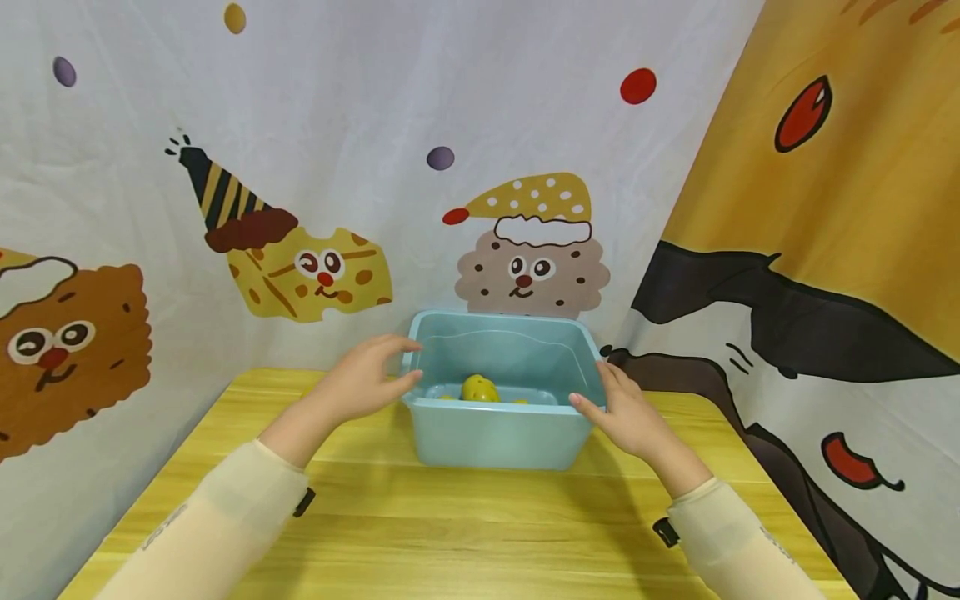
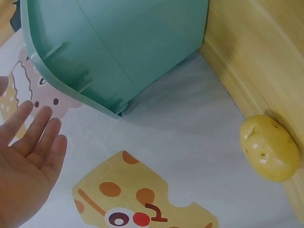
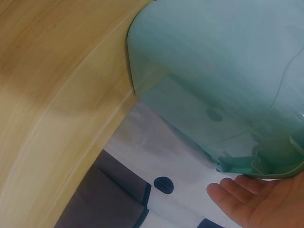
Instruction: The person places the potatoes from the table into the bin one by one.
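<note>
A light blue plastic bin (image 1: 495, 437) stands at the back of the wooden table, with a rounded yellow fruit or vegetable (image 1: 480, 388) and bits of other yellow items showing inside. My left hand (image 1: 367, 379) is beside the bin's left rim, its fingers extended and spread; the left wrist view shows them apart from the wall. On the other side, my right hand (image 1: 626, 412) has its fingers along the right rim, its thumb over the front corner. In the right wrist view, those fingers reach straight at the rim's underside. A yellow potato (image 2: 269, 148) lies left of the bin.
The wooden table (image 1: 480, 533) extends in front of the bin. Behind it hangs a white cloth (image 1: 337, 100) printed with cartoon food. A yellow and dark printed cloth (image 1: 750, 200) hangs along the right side.
</note>
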A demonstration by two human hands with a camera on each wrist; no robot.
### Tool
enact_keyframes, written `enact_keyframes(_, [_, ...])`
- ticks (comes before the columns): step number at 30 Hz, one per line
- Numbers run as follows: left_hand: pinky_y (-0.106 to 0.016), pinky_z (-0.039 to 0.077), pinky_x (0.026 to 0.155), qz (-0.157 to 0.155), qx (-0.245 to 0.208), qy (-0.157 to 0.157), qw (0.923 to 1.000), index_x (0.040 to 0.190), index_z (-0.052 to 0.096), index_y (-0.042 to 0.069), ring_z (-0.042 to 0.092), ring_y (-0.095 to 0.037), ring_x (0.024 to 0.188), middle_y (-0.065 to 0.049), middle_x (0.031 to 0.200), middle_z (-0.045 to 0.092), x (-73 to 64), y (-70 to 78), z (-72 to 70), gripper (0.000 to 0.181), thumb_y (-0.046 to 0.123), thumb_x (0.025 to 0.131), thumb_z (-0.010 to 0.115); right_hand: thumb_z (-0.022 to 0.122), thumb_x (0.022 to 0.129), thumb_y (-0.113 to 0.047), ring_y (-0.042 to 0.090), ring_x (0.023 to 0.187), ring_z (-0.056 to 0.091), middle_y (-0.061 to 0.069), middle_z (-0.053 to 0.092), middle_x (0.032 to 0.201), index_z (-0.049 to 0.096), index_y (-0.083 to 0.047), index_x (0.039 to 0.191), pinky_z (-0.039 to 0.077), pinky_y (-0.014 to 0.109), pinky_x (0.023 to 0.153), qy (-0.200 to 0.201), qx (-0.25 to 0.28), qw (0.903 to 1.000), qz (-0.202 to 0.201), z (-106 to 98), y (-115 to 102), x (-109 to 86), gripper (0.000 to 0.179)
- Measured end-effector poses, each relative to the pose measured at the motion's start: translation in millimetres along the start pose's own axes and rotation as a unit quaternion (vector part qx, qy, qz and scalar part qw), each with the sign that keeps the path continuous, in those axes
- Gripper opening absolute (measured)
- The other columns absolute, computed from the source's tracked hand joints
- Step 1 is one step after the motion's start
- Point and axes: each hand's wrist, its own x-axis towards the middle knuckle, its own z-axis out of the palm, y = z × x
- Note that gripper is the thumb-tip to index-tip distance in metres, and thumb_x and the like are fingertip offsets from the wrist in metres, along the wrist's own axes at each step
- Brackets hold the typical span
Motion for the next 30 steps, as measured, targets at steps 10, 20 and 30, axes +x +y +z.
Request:
enact_keyframes(10, [-0.055, 0.041, 0.106, -0.028, -0.009, 0.019, 0.9994, 0.133, 0.061, 0.005, 0.053, -0.035, 0.127, -0.013, 0.135, 0.061, -8.8, -10.9, 3.1, 0.045, 0.03, 0.095, 0.067, 0.045, 0.098, -0.065, 0.052, 0.144, 0.022, 0.029, 0.016, 0.161, 0.015, 0.006, 0.157, 0.026, 0.071, 0.108, 0.002, 0.003, 1.0, -0.001, 0, 0, -0.6, 0.096])
enact_keyframes(20, [-0.057, 0.042, 0.104, -0.049, -0.015, 0.035, 0.998, 0.132, 0.062, 0.005, 0.054, -0.037, 0.127, -0.013, 0.134, 0.062, -18.7, -21.4, 12.0, 0.045, 0.029, 0.095, 0.069, 0.044, 0.098, -0.065, 0.053, 0.143, 0.022, 0.029, 0.017, 0.161, 0.016, 0.006, 0.157, 0.025, 0.07, 0.109, 0.001, 0.001, 1.0, -0.003, 0, 0, -0.3, 0.096])
enact_keyframes(30, [-0.059, 0.038, 0.107, -0.075, -0.023, 0.046, 0.9959, 0.136, 0.059, 0.004, 0.049, -0.039, 0.132, -0.016, 0.139, 0.058, -26.5, -33.1, 16.5, 0.047, 0.03, 0.097, 0.065, 0.044, 0.098, -0.065, 0.053, 0.143, 0.022, 0.029, 0.017, 0.161, 0.015, 0.005, 0.157, 0.025, 0.07, 0.109, 0.0, 0.001, 1.0, -0.001, -1, 0, -0.7, 0.096])
